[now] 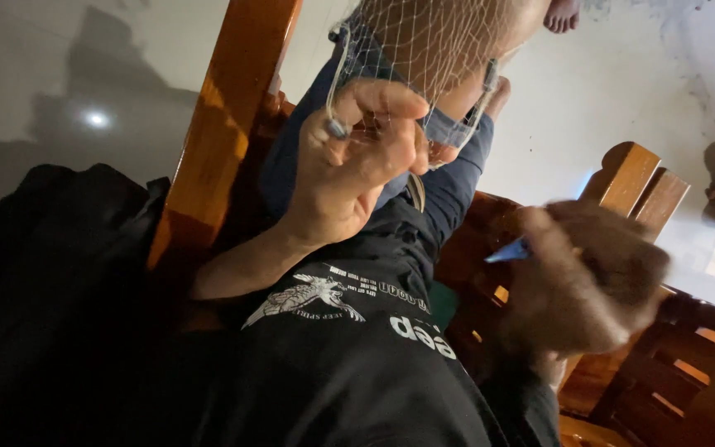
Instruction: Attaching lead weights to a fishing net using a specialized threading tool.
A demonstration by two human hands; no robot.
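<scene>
Netting (432, 41), fine pale mesh w/ grey weights, pinched by left hand (357, 157); blurred right hand (585, 277) grips thin blue tool (508, 251).

Net (432, 41) over knee, left hand (357, 157) below, right hand (581, 281) rightward.

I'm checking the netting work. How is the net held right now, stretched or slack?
Stretched: the net fans out taut from the left hand, which pinches its edge. The right hand is blurred, holding a blue tool.

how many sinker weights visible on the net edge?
2: one sinker under the left hand thumb, another sinker right of it. More may be hidden.
</scene>
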